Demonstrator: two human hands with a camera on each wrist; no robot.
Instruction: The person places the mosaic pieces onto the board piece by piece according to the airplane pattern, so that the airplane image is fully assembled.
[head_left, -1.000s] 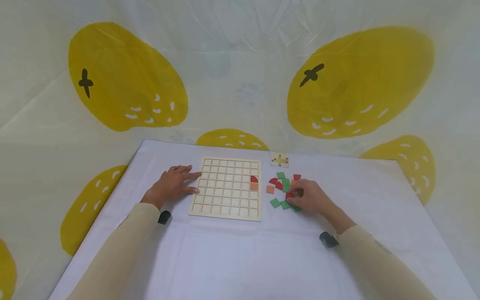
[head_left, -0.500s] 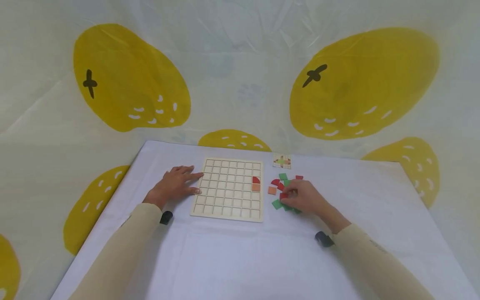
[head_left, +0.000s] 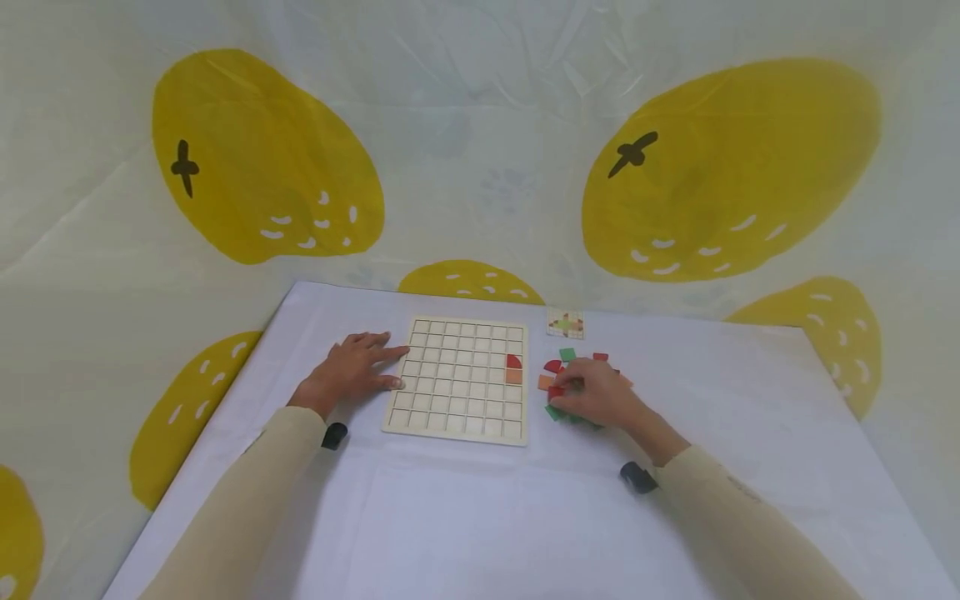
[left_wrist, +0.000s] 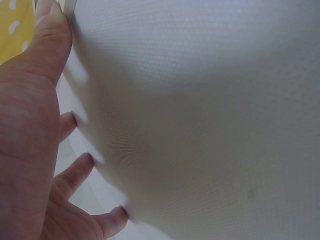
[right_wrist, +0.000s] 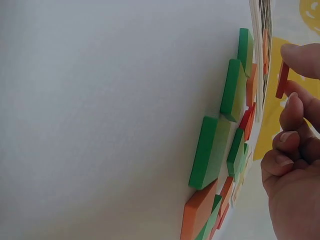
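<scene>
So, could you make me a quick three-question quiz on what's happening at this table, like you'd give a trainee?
1. True or false: the left hand is pinching a green piece.

2. What colour is the piece in the right hand?
A) green
B) red
C) blue

3. How many pieces lie on the grid board, and what are they?

Key:
1. False; it holds no piece.
2. B.
3. Two: a red quarter-circle and an orange square, side by side.
</scene>
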